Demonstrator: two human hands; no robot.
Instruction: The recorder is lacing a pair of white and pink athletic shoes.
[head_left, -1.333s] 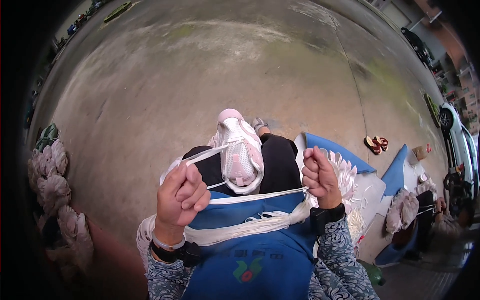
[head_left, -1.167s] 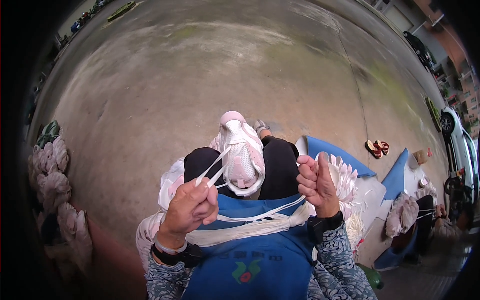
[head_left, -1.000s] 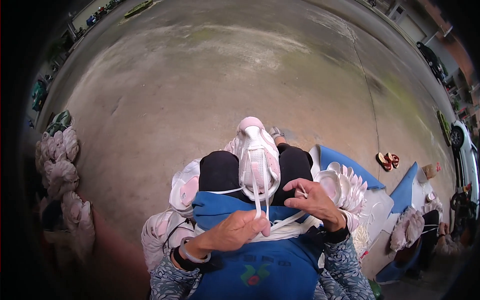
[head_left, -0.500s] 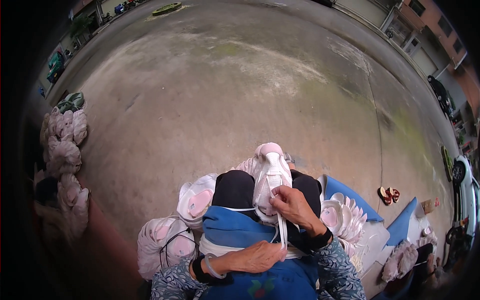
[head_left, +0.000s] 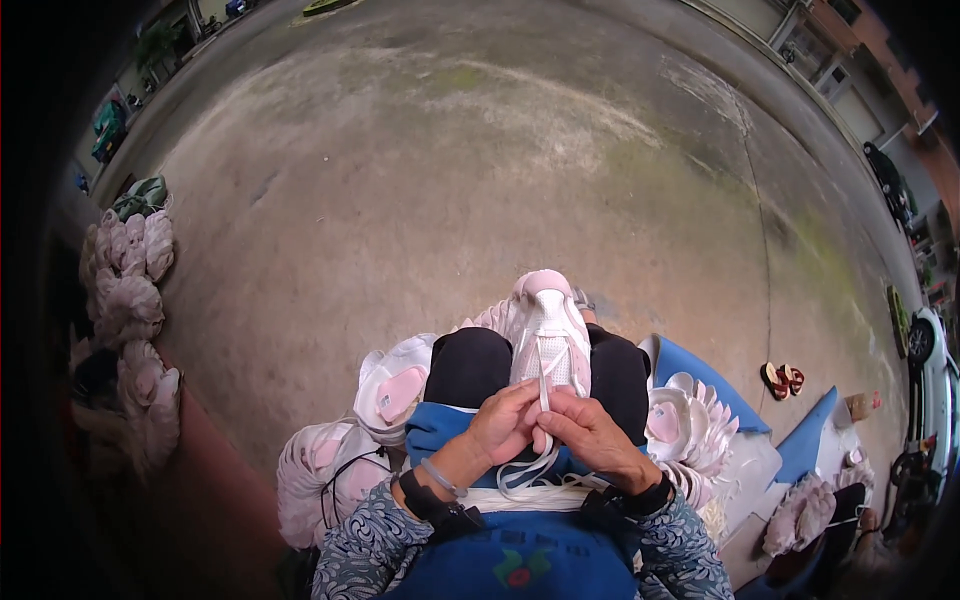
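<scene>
A white and pink sneaker [head_left: 549,318] rests between my knees with its toe pointing away. My left hand [head_left: 500,424] and my right hand [head_left: 592,432] meet over its near end, fingertips pinching a white shoelace [head_left: 543,374] that runs up to the shoe's front. Which part of the lace each hand grips is partly hidden by the fingers. Loops of loose white lace [head_left: 532,474] hang below my hands, over the blue cloth on my lap. My hands cover the sneaker's heel end.
Stacked white and pink shoe pieces [head_left: 398,395] stand at my left, with a tied bundle [head_left: 325,470] nearer. More shoe pieces [head_left: 685,425] lie at my right beside a blue sheet [head_left: 715,388]. Red sandals [head_left: 781,381] sit farther right; bundles [head_left: 130,305] line the far left.
My left hand has moved up and away from me to join the right at the shoe. My right hand has drawn slightly nearer, and the lace now stands upright between the fingers.
</scene>
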